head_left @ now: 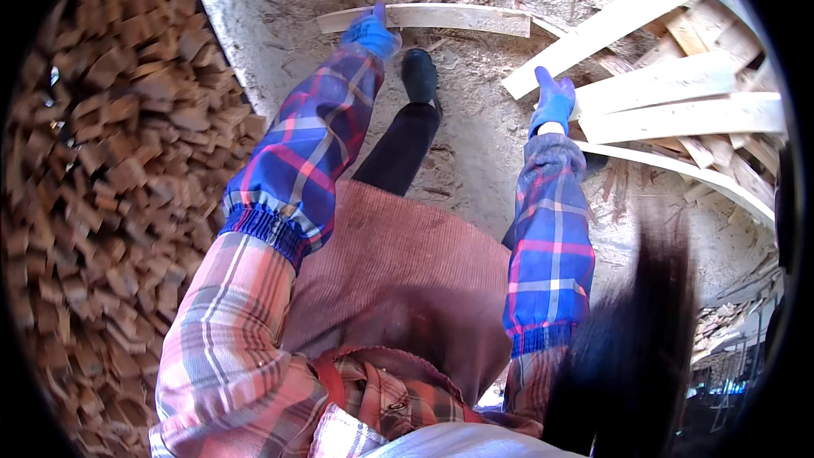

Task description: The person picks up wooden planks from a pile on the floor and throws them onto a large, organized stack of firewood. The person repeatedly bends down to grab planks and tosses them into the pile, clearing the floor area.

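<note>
My left hand, in a blue glove, is closed on a long pale wooden slat near its left end, with one finger lying across its face. The slat extends to the right, just above the floor or on it; I cannot tell which. My right hand, also gloved in blue, has its thumb apart from its fingers. It is beside the lower end of a pale board and the left ends of two more boards. Whether it touches them is unclear, and no piece shows in it.
A large heap of short brown wood blocks fills the left side. Loose boards and offcuts pile up at right, with a long thin strip below. My dark boot stands on the dusty floor. Something dark and blurred is at lower right.
</note>
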Action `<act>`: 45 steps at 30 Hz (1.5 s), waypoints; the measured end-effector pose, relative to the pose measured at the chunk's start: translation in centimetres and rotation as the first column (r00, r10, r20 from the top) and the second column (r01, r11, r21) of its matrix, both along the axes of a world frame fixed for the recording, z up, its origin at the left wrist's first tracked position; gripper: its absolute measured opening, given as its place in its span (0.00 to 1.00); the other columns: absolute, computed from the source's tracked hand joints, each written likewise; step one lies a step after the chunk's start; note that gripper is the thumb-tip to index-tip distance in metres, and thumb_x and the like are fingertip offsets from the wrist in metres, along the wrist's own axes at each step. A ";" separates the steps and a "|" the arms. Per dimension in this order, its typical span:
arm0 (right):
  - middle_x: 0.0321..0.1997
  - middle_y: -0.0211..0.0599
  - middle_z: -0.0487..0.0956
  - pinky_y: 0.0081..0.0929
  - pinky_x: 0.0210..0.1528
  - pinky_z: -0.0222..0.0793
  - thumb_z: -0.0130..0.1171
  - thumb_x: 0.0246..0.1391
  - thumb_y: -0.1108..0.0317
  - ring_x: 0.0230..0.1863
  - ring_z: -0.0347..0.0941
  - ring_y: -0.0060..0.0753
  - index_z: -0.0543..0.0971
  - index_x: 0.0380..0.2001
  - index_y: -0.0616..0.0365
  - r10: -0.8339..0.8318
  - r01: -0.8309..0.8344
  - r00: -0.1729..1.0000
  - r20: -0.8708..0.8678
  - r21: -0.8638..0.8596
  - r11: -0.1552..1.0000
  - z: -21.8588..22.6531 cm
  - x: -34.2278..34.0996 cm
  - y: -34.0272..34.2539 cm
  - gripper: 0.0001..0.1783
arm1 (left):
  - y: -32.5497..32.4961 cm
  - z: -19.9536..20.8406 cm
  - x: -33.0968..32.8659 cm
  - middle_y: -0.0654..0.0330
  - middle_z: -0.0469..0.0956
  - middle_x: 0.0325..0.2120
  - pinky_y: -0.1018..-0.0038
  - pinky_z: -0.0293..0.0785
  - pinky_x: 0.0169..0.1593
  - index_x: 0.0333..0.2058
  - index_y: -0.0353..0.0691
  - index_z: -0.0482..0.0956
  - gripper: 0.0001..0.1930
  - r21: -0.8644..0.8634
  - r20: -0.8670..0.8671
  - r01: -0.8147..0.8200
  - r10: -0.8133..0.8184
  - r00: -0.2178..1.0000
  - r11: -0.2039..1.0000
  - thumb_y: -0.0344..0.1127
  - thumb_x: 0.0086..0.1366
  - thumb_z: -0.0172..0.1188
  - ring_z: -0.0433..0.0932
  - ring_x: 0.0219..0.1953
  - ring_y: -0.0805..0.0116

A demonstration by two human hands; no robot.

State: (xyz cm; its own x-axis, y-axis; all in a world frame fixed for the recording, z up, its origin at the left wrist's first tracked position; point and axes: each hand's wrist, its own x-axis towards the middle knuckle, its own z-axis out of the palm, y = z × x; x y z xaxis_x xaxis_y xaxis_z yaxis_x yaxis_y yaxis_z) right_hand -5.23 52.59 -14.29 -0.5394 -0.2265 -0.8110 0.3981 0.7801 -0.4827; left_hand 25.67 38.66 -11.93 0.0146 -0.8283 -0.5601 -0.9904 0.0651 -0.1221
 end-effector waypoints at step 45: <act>0.62 0.50 0.70 0.45 0.64 0.60 0.62 0.48 0.54 0.63 0.66 0.52 0.70 0.59 0.57 0.654 -0.638 0.756 -0.030 -0.257 0.726 6.1 -5.2 -12.2 0.35 | 13.2 20.5 -16.1 0.53 0.77 0.35 0.65 0.78 0.39 0.49 0.35 0.69 0.29 0.852 -0.014 -0.499 0.945 -0.326 -0.159 0.50 0.57 0.66 0.78 0.36 0.60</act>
